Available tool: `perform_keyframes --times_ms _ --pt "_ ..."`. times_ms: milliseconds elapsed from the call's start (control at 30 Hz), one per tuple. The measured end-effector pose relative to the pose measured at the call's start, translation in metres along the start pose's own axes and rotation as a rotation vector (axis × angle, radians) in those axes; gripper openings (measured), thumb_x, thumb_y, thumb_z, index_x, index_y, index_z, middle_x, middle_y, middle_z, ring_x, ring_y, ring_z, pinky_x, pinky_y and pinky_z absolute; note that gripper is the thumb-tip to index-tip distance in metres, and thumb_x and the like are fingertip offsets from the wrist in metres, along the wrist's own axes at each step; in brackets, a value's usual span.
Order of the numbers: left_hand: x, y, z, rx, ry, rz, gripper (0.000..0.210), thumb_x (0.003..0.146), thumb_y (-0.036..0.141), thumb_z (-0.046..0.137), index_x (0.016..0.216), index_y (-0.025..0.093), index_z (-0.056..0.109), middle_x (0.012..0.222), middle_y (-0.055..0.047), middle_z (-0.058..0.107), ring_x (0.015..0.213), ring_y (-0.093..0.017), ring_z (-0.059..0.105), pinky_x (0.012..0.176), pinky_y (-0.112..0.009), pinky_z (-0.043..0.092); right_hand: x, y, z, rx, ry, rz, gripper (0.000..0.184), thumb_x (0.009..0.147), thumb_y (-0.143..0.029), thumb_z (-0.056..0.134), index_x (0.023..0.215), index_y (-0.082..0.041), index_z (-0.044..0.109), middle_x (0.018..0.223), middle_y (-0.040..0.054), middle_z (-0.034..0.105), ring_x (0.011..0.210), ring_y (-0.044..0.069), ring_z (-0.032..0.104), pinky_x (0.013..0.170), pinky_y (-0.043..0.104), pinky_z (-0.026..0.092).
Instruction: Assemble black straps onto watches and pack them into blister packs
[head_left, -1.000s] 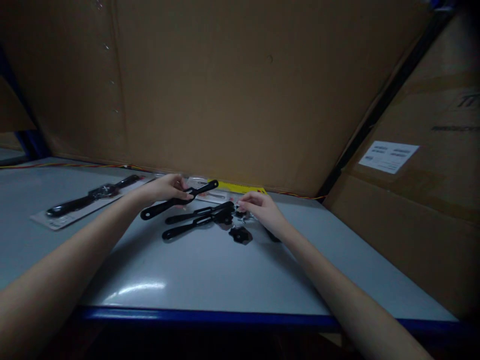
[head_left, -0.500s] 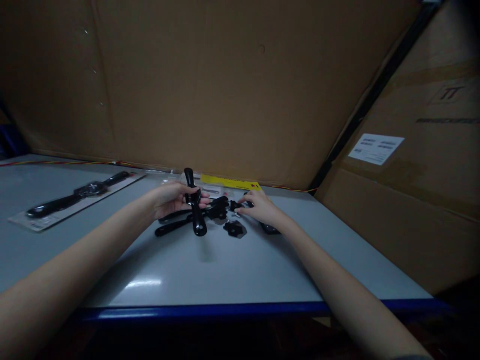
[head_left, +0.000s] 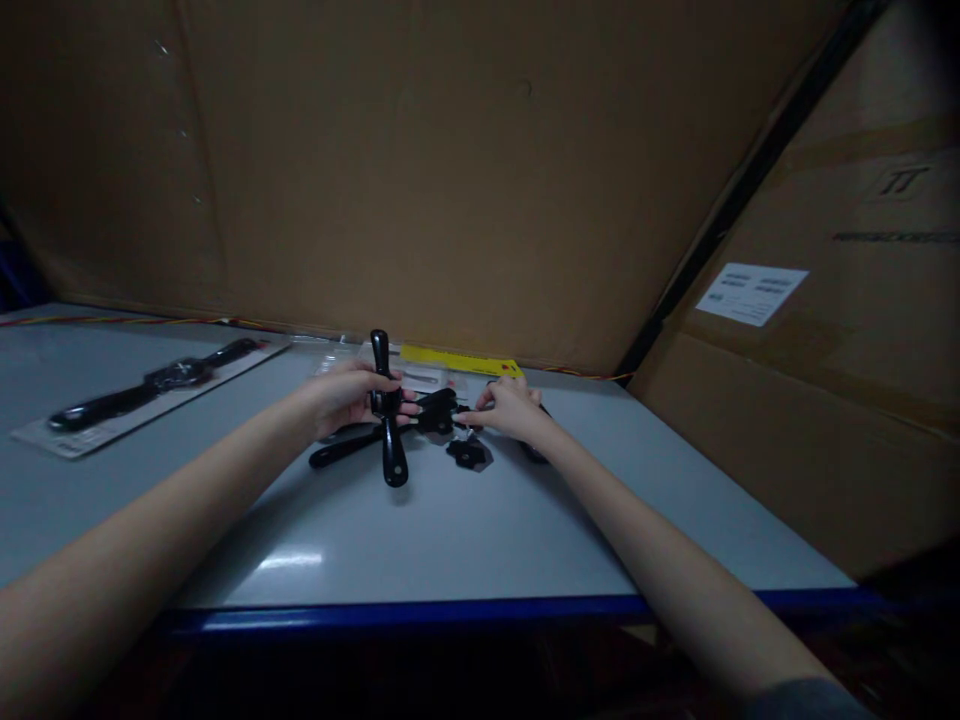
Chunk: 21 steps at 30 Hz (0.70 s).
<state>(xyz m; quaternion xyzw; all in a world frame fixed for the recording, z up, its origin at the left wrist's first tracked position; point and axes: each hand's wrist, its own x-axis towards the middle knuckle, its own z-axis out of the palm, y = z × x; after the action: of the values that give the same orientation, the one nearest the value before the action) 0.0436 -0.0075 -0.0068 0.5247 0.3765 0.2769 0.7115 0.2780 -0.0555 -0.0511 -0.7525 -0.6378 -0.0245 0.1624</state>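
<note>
My left hand point(head_left: 349, 397) is closed round the middle of a black spokeshave point(head_left: 394, 455), held above the table with one handle pointing away and the other towards me. My right hand point(head_left: 510, 410) has its fingers bent down over small parts to the right; whatever lies between the fingertips is too small to make out. A flat, dark lobed piece point(head_left: 468, 455) lies just below those fingers. Under and beside my left hand rest more black-handled tools point(head_left: 341, 450), partly hidden. Another dark tool point(head_left: 534, 453) shows partly behind my right wrist.
A packaged spokeshave point(head_left: 176, 375) on a card lies to the left. Behind the hands are clear plastic packaging and a yellow strip point(head_left: 457, 359). Large cardboard point(head_left: 450, 180) walls off the back, and a labelled carton point(head_left: 810, 400) stands right. A blue edge point(head_left: 405, 615) borders the table.
The spokeshave in my left hand has turned slightly, its near handle swinging a little left and towards me. My right fingertips have shifted slightly left among the small parts.
</note>
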Motion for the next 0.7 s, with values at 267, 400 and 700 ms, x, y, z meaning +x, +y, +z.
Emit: perform_keyframes --times_ms 267,400,700 --pt "-0.0003 0.0002 0.0027 0.019 0.026 0.005 0.035 0.078 0.001 0.054 0.112 0.009 0.051 0.091 -0.016 0.068 0.078 -0.023 0.069 0.069 -0.035 0.058 0.0066 -0.0084 -0.0038 -0.005 -0.115 0.045 0.046 0.061 -0.067 0.063 0.073 -0.024 0.073 0.092 0.0106 0.063 0.103 0.034 0.044 0.078 0.04 0.033" --pt "-0.0003 0.0001 0.0022 0.029 0.028 0.014 0.035 0.078 0.002 0.054 0.113 0.009 0.051 0.091 -0.016 0.068 0.078 -0.024 0.069 0.069 -0.036 0.058 0.0085 -0.0073 -0.0008 0.051 -0.053 0.033 0.031 0.065 -0.053 0.068 0.076 -0.024 0.07 0.09 0.0061 0.066 0.1 0.03 0.049 0.077 0.038 0.033" --pt "-0.0034 0.0027 0.0054 0.02 0.005 0.004 0.03 0.081 0.007 0.053 0.111 0.008 0.051 0.089 -0.015 0.068 0.075 -0.022 0.069 0.067 -0.032 0.058 0.0047 -0.0018 0.0011 0.075 -0.041 0.014 0.047 0.056 -0.065 0.066 0.076 -0.022 0.065 0.084 0.0056 0.065 0.087 0.026 0.055 0.068 0.031 0.034"
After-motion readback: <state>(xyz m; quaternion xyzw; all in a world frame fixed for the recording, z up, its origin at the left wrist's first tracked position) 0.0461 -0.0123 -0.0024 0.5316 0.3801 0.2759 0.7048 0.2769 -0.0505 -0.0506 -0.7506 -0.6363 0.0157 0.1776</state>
